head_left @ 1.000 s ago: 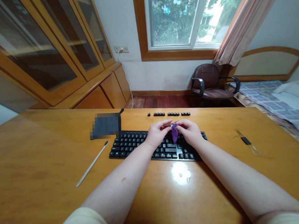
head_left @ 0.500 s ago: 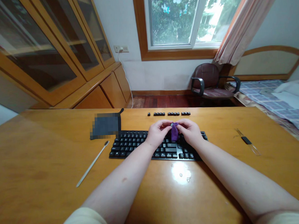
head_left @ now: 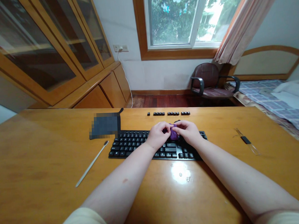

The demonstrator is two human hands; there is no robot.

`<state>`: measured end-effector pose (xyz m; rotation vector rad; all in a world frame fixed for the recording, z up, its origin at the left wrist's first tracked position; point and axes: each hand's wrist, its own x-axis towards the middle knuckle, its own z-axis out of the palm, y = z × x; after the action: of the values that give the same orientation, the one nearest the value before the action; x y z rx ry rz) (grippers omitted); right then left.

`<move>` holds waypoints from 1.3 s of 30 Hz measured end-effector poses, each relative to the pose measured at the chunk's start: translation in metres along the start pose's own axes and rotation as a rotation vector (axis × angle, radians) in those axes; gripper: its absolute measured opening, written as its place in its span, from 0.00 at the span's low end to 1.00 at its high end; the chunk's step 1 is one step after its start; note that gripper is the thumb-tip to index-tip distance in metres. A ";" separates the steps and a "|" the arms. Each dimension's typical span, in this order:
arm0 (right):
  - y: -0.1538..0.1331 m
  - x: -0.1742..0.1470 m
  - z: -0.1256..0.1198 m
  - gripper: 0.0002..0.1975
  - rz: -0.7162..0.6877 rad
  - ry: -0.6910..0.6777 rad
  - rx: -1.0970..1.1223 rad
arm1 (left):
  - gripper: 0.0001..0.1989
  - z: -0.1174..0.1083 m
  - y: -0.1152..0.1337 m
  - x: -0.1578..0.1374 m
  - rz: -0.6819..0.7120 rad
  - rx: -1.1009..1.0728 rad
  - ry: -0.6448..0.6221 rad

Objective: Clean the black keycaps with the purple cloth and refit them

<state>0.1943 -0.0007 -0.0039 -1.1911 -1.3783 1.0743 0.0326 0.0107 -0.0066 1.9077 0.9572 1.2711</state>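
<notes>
A small soft purple cloth (head_left: 174,134) is bunched between my two hands, above the right half of a black keyboard (head_left: 131,143). My left hand (head_left: 158,134) pinches its left side with thumb and fingertips. From the other side my right hand (head_left: 188,131) grips it, thumb and index finger pressed together. Part of the keyboard's upper right is hidden under the hands. Along the table's far edge lie several loose black keycaps (head_left: 173,113) in a row of small groups.
Left of the keyboard lies a long white-handled brush (head_left: 92,163), with a dark pouch (head_left: 105,125) above it, partly blurred out. A wire keycap puller (head_left: 245,140) rests on the right of the wooden table (head_left: 43,161). Beyond the table stands an armchair (head_left: 208,80).
The purple cloth hung down as a strip before; now it is bunched up shorter between my fingers. The hands have stayed over the same part of the keyboard.
</notes>
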 end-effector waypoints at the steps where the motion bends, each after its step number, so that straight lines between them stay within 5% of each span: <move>1: -0.001 0.001 -0.001 0.15 -0.010 0.004 -0.011 | 0.07 0.000 0.000 0.000 0.003 0.011 -0.009; 19: 0.001 0.003 -0.004 0.12 -0.081 0.035 -0.016 | 0.07 0.001 0.002 0.002 -0.055 -0.120 0.024; 25: -0.004 0.001 -0.009 0.02 -0.342 0.132 -0.017 | 0.06 0.001 0.000 0.003 -0.082 -0.191 0.095; 29: 0.001 0.000 -0.010 0.03 -0.273 0.118 0.116 | 0.04 0.003 -0.004 0.004 -0.092 -0.306 0.096; 34: -0.002 -0.004 -0.010 0.09 -0.330 0.097 -0.211 | 0.09 0.003 -0.004 0.003 -0.112 -0.388 0.009; 39: -0.011 -0.004 -0.010 0.14 -0.484 -0.089 -0.382 | 0.19 0.000 -0.005 0.003 -0.128 -0.487 -0.071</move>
<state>0.2028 -0.0062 0.0072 -0.9975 -1.8790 0.5406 0.0327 0.0159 -0.0092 1.4793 0.6465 1.2182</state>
